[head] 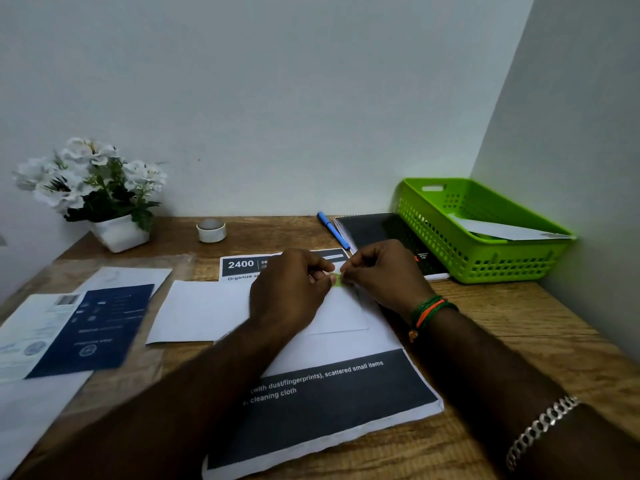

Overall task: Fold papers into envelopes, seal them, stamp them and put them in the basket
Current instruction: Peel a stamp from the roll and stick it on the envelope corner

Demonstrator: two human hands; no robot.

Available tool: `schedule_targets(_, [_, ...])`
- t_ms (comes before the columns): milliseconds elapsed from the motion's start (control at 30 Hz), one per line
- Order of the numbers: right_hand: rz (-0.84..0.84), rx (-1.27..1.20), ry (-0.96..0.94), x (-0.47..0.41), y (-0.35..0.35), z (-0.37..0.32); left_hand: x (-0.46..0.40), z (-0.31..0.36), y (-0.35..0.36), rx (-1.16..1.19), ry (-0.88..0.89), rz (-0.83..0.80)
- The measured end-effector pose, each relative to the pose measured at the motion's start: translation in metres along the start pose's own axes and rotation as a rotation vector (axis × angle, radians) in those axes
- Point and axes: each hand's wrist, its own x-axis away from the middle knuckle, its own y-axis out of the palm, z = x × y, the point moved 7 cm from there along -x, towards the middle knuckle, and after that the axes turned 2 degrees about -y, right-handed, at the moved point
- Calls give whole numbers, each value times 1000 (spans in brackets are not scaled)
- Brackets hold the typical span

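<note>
Nearest you, your two forearms reach in from the bottom edge; a silver chain bracelet [540,427] sits on the right forearm and green-and-orange thread bands [429,311] circle the right wrist. Beneath them lies a stack of printed sheets [329,410] with a dark band bearing white text.

At centre, your left hand [287,292] and right hand [384,275] meet over a white envelope [341,315] that lies flat on the printed stack. The fingertips of both hands are curled and pinch a small green slip [335,280] between them, held just above the envelope's far edge; you cannot tell whether it is a stamp or a sticker. A second white envelope [197,311] lies just to the left, partly under your left hand.

Beyond the hands, a sheet headed "2400" [242,266] shows at the far side. To the right, a blue pen [333,230] lies beside a black spiral notebook [377,232]. The green basket [485,258] stands on the notebook's right part in the corner, with a white envelope [502,230] leaning inside it.

At left lie a dark blue leaflet [97,330] over pale papers [31,334]. At the far edge of the wooden table [502,341] stand a tape roll [211,230] and a pot of white flowers [93,185].
</note>
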Motion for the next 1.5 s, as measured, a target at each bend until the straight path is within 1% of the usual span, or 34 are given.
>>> schedule_targets(433, [-11, -42, 44, -2, 0, 3, -1, 1, 1, -29, 25, 7])
schedule_targets(800, [-8, 105, -2, 0, 1, -2, -2, 1, 3, -35, 42, 7])
schedule_targets(967, [3, 181, -29, 1, 3, -7, -2, 1, 7, -93, 71, 2])
schedule_targets(1167, [60, 214, 22, -3, -3, 3, -1, 4, 7, -102, 116, 17])
schedule_targets(1233, [105, 184, 39, -3, -9, 9, -1, 5, 8, -106, 118, 14])
schedule_targets(1267, [122, 118, 57, -3, -12, 12, -1, 5, 8, -107, 118, 14])
schedule_targets(1367, [148, -182, 119, -3, -17, 24, 0, 6, 7, -98, 133, 1])
schedule_targets(1400, [153, -222, 117, -4, -18, 25, 0, 7, 6, -88, 134, -6])
schedule_targets(1433, [149, -222, 94, -4, -19, 22, 0, 7, 6, -80, 129, -12])
schedule_targets(1500, [85, -131, 0, -1, -19, 8, 1, 6, 6, -76, 109, -22])
